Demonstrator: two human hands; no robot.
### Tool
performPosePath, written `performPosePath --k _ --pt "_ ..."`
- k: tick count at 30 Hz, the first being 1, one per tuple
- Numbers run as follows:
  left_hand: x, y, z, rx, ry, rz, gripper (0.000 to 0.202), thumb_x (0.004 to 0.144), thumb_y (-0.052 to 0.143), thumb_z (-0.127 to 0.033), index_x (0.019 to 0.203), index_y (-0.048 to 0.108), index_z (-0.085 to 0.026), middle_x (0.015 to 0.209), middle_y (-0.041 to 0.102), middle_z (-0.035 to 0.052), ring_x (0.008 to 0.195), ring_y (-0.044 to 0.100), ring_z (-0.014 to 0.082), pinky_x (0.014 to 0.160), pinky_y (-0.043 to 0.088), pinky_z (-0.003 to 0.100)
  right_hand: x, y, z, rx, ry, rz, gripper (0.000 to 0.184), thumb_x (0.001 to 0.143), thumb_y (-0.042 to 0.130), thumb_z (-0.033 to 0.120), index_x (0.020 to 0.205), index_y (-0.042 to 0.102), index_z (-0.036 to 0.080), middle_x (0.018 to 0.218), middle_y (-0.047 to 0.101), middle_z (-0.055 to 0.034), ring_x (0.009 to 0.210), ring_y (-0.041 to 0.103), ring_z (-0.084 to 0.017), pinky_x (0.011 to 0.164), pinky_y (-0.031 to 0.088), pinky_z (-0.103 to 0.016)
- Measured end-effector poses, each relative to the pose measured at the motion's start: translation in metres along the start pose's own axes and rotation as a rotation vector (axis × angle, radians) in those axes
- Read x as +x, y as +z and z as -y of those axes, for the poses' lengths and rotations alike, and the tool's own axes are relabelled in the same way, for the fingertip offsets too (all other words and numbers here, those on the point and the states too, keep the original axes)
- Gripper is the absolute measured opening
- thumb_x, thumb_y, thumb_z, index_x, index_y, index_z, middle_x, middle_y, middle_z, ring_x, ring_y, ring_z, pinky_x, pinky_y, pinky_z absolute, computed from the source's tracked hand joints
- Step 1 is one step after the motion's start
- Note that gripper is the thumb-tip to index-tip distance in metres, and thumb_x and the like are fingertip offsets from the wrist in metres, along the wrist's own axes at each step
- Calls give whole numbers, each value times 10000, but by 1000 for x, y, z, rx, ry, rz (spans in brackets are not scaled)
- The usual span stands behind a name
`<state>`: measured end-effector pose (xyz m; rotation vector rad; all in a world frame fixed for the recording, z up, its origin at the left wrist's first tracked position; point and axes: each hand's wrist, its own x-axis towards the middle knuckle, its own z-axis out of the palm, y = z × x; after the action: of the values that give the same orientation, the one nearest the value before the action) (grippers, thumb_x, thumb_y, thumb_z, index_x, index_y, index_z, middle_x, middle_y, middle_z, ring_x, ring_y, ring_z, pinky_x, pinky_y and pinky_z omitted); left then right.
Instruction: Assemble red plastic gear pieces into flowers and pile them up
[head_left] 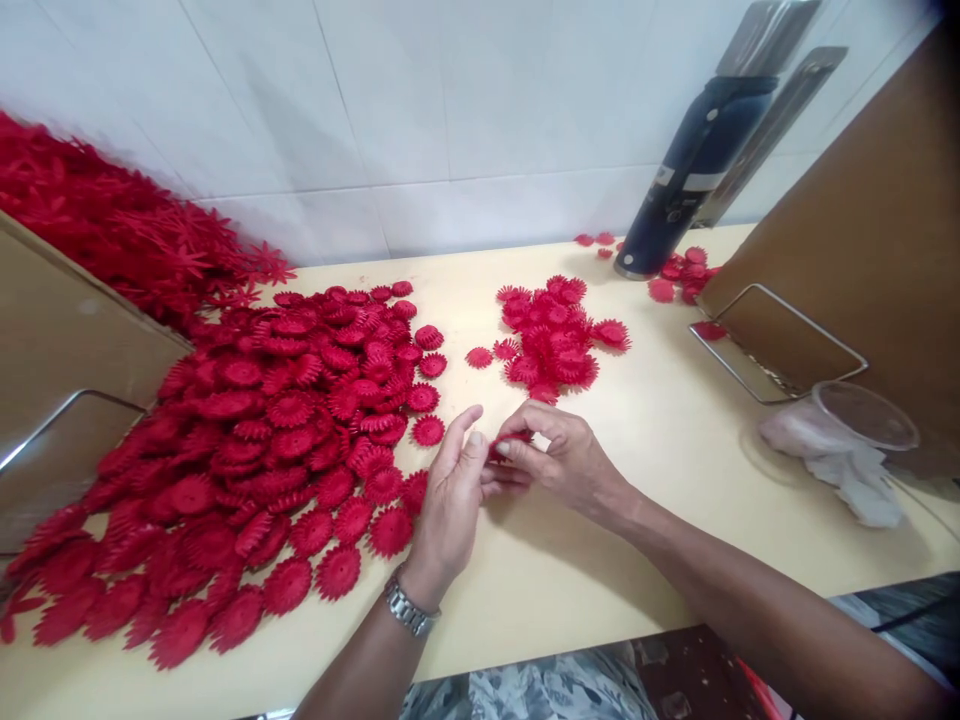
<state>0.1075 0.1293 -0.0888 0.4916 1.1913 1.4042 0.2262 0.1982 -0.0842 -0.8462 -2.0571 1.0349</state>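
left hand [450, 490]: near centre of table, fingers up, thumb and fingertips pinched on left edge of red petal disc [510, 442]; grip closed on it.
right hand [559, 460]: just right of left hand, fingertips touching it, curled over and clamped on right side of same disc.
red petal disc: held between both hands, just above table surface, mostly hidden by fingers; only a sliver of red visible. Cannot tell whether one disc or several stacked.
wristwatch [409, 607]: metal band, on left wrist, near edge.
big pile [277, 440]: red toothed discs, overlapping, spread over left half of table; nearest discs touching left hand.
small pile [555, 335]: same discs, far side of hands, well apart from big pile; a few strays lying between the two.
star heap [112, 220]: thinner red star-shaped pieces, far left, banked against wall behind big pile.
table [675, 450]: pale yellow top, bare patch right of hands.
bottle [690, 175]: dark blue, far right, leaning against tiled wall; a few loose discs around its base.
cardboard panels: one at left edge [60, 340], one at right edge [862, 220], each with a wire frame at its foot.
plastic cup [862, 415]: clear, right side, lying on crumpled clear bag, well apart from hands.
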Motion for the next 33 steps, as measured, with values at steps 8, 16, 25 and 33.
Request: performPosePath --k 8,16,25,33 --pt "1 -5 2 70 91 171 195 800 554 -293 946 559 -165 776 633 25 606 598 119 568 487 237 7 2 2 -163 -41 63 217 809 464 196 595 439 174 548 475 22 496 433 -87 480 329 -203" --pt "5 -3 8 142 151 78 168 757 606 -313 761 546 -156 518 550 -41 421 520 101 410 446 216 8 14 -7 -196 -36 36 315 860 378 277 567 294 201 457 366 53 412 354 -70 426 272 -191" --pt "2 -5 8 145 215 -57 276 784 549 -423 671 448 -192 492 415 -87 363 353 37 324 285 133 6 8 0 6 -48 206 237 870 412 307 659 393 203 533 498 40 460 448 -87 458 339 -201" --pt "3 -7 9 201 148 -84 394 772 502 -536 604 425 -188 408 344 -89 302 295 39 286 199 154 3 12 5 441 98 333 265 860 458 434 726 403 211 616 620 16 559 616 -131 548 475 -255"
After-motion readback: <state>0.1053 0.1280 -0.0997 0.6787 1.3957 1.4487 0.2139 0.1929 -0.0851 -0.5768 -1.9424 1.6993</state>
